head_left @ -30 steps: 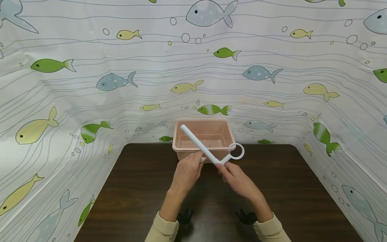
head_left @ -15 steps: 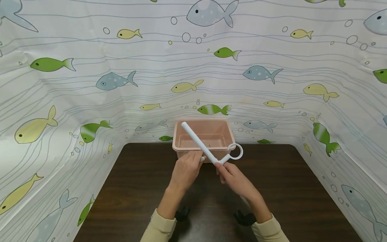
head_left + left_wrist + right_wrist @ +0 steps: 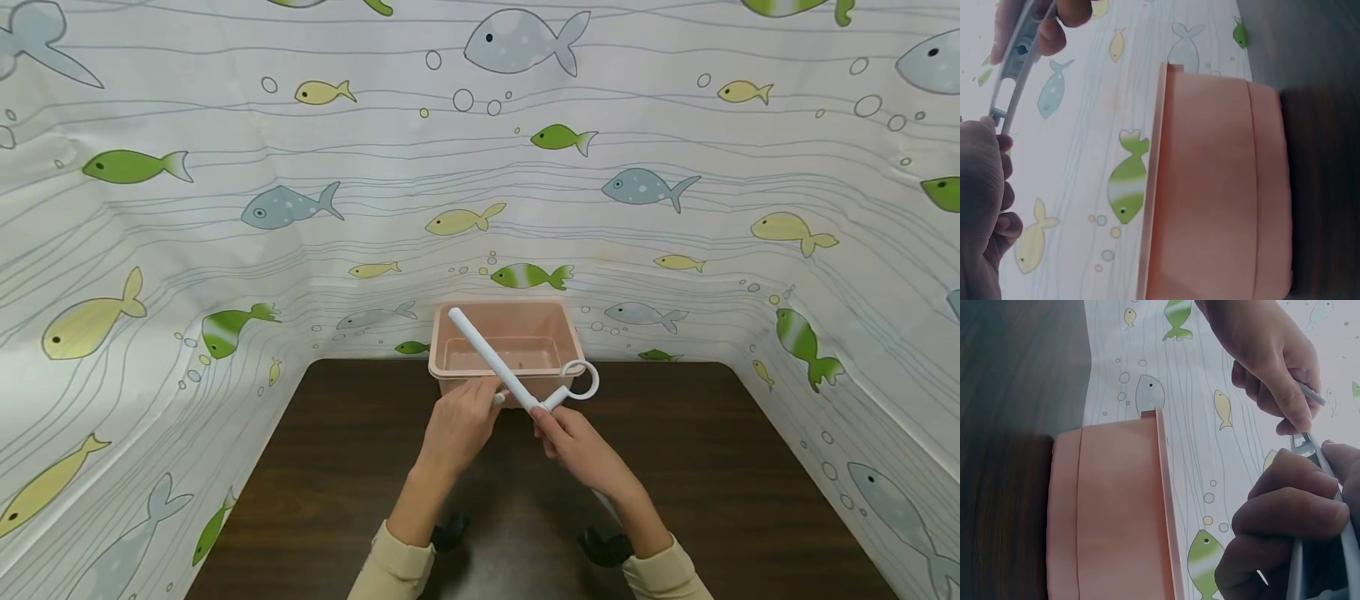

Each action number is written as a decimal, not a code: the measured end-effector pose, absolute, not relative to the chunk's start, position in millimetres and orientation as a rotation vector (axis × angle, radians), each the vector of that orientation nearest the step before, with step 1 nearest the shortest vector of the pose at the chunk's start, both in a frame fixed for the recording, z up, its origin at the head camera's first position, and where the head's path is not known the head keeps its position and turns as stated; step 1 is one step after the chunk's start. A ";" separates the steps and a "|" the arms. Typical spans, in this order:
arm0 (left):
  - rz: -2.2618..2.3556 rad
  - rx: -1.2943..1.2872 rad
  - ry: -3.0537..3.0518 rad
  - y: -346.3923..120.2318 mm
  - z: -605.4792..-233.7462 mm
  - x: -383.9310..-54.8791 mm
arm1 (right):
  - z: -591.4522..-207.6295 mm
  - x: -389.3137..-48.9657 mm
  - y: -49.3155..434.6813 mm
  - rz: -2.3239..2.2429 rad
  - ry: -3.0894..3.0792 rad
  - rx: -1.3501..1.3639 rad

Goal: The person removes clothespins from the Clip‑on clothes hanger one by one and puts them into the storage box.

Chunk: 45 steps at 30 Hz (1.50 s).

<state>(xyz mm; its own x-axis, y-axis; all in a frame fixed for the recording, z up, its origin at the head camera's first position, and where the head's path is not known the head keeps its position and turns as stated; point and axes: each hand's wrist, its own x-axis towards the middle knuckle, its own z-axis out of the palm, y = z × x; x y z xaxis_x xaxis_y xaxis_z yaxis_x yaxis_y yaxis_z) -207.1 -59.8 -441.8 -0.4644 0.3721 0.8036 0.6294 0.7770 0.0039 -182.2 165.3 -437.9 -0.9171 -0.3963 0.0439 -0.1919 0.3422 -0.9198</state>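
Both hands hold a white plastic hanger (image 3: 487,354) in front of the pink box. Its long arm slants up to the left, and a ring-shaped hook juts out to the right. My right hand (image 3: 581,442) grips it near the base of the hook, thumb on top. Below that hand, a pale strip shows beside the forearm. My left hand (image 3: 457,425) has curled fingers behind the long arm, with a small white end poking out beside them. In the left wrist view, the left thumb meets a slot in the hanger's hollow underside (image 3: 1013,69).
An open pink plastic box (image 3: 517,315) stands at the back of the dark wooden table (image 3: 315,500). A white sheet printed with fish (image 3: 397,183) encloses the back and sides. Black wrist gear (image 3: 603,546) sits under each forearm.
The hanger's ring hook has shifted slightly left and turned a little. More of the pale strip shows beside the right forearm. Both hands keep their hold; the head view has tilted slightly.
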 end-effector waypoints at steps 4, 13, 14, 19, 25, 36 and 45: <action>-0.431 -0.727 -2.120 -59.9 -444.9 -206.0 | -436.8 -182.2 165.5 -1.604 2.426 -0.529; -0.413 -0.715 -2.122 -61.5 -446.0 -208.1 | -437.5 -184.9 170.2 -1.586 2.519 -0.462; -0.411 -0.714 -2.132 -61.9 -446.1 -208.1 | -437.8 -185.3 171.1 -1.584 2.531 -0.452; -0.431 -0.718 -2.223 -63.9 -447.2 -208.4 | -440.3 -187.9 176.9 -1.586 2.566 -0.419; -0.500 -0.642 -2.386 -65.8 -452.3 -211.1 | -442.6 -190.3 182.1 -1.593 2.565 -0.415; -0.585 -0.561 -2.557 -73.2 -452.3 -227.4 | -442.4 -188.7 189.3 -1.567 2.562 -0.382; -0.545 -0.669 -2.461 -76.6 -442.7 -256.8 | -443.7 -190.5 193.3 -1.581 2.544 -0.381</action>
<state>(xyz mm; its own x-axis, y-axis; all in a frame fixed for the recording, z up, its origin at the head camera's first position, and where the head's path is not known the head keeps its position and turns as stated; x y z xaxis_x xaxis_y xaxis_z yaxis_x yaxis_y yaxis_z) -256.8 -76.6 -442.7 -0.7385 0.3439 0.5800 0.5567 0.7963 0.2367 -190.5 193.3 -443.7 -0.9609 -0.2753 0.0292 -0.1481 0.4220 -0.8944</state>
